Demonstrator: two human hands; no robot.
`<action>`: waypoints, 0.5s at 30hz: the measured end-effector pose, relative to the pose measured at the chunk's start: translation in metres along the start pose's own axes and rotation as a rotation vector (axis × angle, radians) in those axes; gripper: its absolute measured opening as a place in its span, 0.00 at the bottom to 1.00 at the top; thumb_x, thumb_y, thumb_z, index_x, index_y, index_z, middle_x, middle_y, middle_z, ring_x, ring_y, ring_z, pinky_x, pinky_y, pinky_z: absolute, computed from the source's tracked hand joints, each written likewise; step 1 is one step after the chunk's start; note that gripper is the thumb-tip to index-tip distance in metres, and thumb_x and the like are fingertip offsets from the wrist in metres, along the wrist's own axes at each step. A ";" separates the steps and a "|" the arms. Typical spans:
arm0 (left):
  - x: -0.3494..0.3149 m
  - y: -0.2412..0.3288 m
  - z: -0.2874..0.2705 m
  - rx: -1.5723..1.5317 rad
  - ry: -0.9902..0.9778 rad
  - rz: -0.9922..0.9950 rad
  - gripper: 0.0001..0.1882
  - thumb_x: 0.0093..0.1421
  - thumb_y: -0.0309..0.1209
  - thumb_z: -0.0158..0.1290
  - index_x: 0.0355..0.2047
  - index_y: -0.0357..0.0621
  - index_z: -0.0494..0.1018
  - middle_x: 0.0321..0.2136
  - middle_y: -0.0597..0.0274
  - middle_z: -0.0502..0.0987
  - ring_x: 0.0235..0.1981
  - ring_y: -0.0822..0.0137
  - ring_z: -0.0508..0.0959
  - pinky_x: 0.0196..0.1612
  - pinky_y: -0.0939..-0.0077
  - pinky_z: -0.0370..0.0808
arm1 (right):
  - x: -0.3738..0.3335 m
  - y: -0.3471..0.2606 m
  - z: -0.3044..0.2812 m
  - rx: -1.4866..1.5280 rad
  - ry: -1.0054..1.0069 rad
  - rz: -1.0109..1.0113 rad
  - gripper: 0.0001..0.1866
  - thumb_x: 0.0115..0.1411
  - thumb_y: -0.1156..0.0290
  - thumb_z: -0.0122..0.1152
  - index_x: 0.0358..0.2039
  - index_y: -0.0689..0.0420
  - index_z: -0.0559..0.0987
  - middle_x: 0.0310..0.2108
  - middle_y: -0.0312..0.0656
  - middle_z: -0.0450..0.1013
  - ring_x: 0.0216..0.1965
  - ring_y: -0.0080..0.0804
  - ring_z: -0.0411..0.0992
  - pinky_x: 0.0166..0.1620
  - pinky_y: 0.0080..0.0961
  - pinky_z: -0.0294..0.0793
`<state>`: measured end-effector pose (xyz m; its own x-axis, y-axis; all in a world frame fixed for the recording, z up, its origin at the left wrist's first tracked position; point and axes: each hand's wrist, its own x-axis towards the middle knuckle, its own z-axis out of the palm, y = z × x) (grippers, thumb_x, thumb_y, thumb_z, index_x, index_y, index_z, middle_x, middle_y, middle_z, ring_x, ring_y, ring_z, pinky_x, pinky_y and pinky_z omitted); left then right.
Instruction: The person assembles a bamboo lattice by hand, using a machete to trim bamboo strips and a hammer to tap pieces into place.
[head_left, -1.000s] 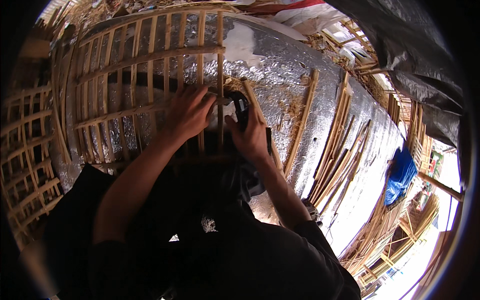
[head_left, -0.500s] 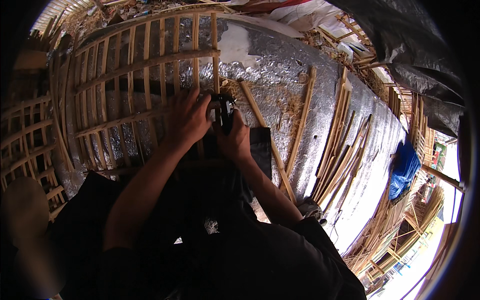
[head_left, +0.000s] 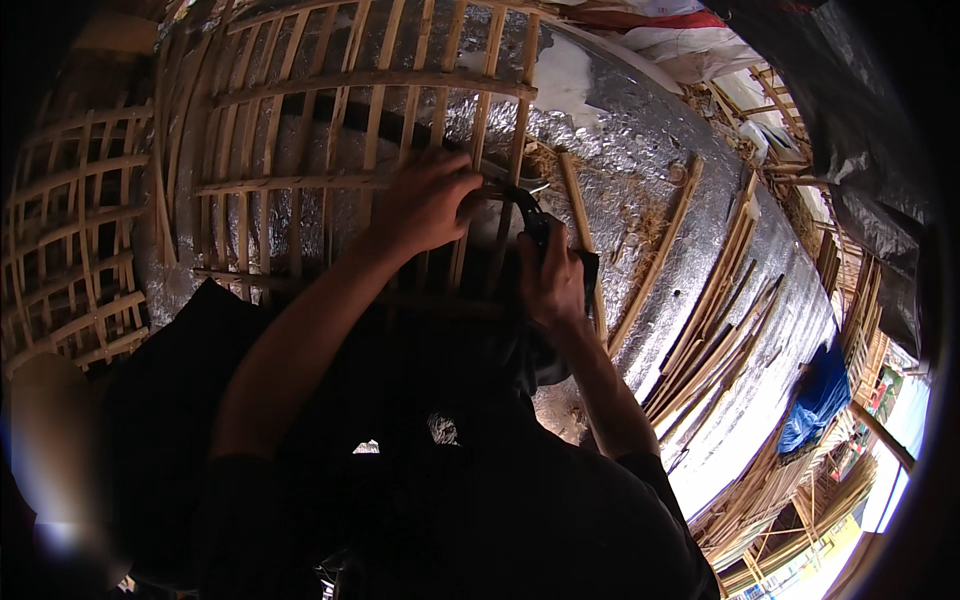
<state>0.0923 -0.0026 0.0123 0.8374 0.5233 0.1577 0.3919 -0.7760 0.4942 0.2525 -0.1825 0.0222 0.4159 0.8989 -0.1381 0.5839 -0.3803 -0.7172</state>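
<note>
A lattice of bamboo slats (head_left: 377, 125) lies before me, its slats running away from me across a few crosspieces. My left hand (head_left: 425, 203) is closed around the middle crosspiece (head_left: 300, 184), near its right end. My right hand (head_left: 553, 280) grips a black-handled tool (head_left: 532, 212) just right of the lattice. The tool's curved upper end meets or nearly meets the crosspiece end beside my left fingers. Its exact kind is too dark to make out. Dark cloth covers my lap below both hands.
Silvery foil sheeting (head_left: 625, 135) spreads under the lattice. Loose bamboo strips (head_left: 715, 310) lie to the right, with a blue plastic sheet (head_left: 815, 400) beyond. Another bamboo lattice (head_left: 80, 215) stands at the left. Black plastic sheeting (head_left: 870, 150) hangs at upper right.
The view has shifted, so the scene sits further right. My hands have drawn apart slightly, and the tool in my right hand has turned, its upper end now tilting left.
</note>
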 end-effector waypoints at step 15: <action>-0.001 -0.001 0.015 -0.042 0.181 0.060 0.09 0.54 0.32 0.67 0.35 0.50 0.81 0.30 0.64 0.71 0.32 0.59 0.76 0.36 0.59 0.73 | 0.002 -0.020 0.001 -0.199 -0.015 0.033 0.16 0.70 0.64 0.55 0.52 0.56 0.64 0.30 0.59 0.79 0.32 0.66 0.79 0.31 0.58 0.78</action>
<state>0.0968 -0.0071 -0.0013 0.7750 0.5343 0.3377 0.3238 -0.7944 0.5139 0.2409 -0.1723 0.0352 0.4273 0.8879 -0.1704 0.6972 -0.4436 -0.5632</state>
